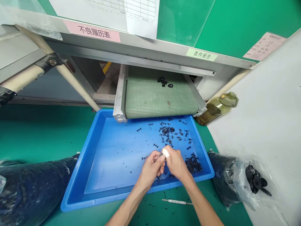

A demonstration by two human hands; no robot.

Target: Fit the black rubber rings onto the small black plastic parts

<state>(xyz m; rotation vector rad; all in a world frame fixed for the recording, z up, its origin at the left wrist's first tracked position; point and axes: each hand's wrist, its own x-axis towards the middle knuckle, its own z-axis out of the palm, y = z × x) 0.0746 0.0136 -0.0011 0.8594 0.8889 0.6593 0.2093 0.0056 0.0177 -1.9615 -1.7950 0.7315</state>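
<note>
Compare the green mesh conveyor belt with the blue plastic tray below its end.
The green mesh conveyor belt has a woven surface, while the blue plastic tray is smooth. The belt lies flat between metal side rails; the tray has raised, sloped walls. The belt carries one small cluster of black parts; the tray holds far more, scattered and heaped. Both hold these black parts.

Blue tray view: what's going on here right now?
A person's left hand and right hand pinch a small round part above a blue tray; one right finger is taped white. Small black pieces lie scattered in the tray, with a heap at its right. More black parts sit on a green mesh conveyor belt above.
</note>
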